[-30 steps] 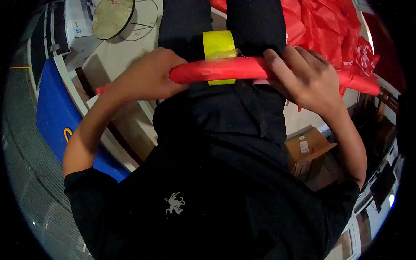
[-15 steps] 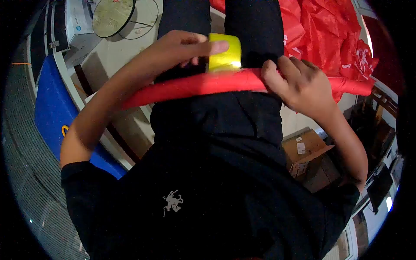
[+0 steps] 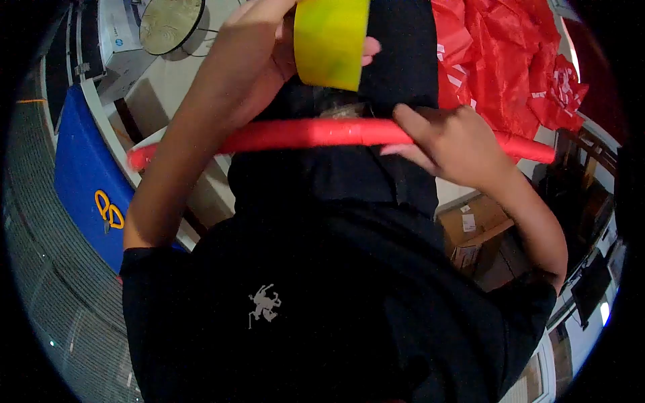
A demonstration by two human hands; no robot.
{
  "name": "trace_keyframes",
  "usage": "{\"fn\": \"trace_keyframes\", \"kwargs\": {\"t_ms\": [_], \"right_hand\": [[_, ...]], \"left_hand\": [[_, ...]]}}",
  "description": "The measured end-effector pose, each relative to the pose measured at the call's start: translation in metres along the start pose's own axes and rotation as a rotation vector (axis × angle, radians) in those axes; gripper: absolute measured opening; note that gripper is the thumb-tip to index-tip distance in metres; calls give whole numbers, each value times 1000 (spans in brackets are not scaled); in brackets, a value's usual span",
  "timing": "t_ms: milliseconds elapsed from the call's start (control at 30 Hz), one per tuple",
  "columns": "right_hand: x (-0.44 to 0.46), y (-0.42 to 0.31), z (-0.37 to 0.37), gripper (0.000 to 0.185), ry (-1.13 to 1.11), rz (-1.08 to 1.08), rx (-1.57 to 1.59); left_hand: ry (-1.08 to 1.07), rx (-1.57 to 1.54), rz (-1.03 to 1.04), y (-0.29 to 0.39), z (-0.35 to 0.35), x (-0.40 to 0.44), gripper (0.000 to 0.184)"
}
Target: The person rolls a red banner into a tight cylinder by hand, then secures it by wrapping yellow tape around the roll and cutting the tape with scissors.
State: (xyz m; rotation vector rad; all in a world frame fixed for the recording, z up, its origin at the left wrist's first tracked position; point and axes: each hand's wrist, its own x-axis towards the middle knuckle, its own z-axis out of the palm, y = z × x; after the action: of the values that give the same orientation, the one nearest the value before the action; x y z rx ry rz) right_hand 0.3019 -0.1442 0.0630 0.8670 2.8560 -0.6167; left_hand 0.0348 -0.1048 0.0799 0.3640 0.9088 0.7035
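A long red tube point(image 3: 295, 135) wrapped in shiny material lies crosswise over my lap, its left end passing under my left forearm. My right hand point(image 3: 453, 141) is closed around it right of the middle, thumb below and fingers above. Above the tube, my left hand point(image 3: 279, 57) holds a wide roll of yellow adhesive tape point(image 3: 330, 46); fingertips show past its right side. Between roll and tube there is a pale, see-through patch point(image 3: 346, 111), which looks like a strip of tape, though blur hides its edges.
Crumpled red sheeting point(image 3: 500, 60) lies at the upper right. Scissors with yellow handles point(image 3: 109, 209) rest on a blue surface point(image 3: 87, 168) at left. An open cardboard box point(image 3: 474, 225) stands at lower right, and a round-topped stand point(image 3: 171, 27) at upper left.
My left hand has lifted the tape roll up and away from the tube. The tube has shifted left, its left end now showing beyond my forearm. My right hand still grips it.
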Motion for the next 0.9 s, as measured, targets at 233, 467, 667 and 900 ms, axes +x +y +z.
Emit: {"fn": "trace_keyframes", "kwargs": {"t_ms": [233,467,667,900], "right_hand": [[16,44,-11,47,144,146,456],[20,26,-68,44,-9,478,893],[24,-1,-60,45,-359,6,888],[26,-8,-44,48,-372,-26,594]], "left_hand": [[-76,636,488,-27,28,-60,51],[119,883,518,-63,-43,-22,42],[-315,237,528,-26,-71,29,46],[-570,467,-29,-63,-59,17,75]]}}
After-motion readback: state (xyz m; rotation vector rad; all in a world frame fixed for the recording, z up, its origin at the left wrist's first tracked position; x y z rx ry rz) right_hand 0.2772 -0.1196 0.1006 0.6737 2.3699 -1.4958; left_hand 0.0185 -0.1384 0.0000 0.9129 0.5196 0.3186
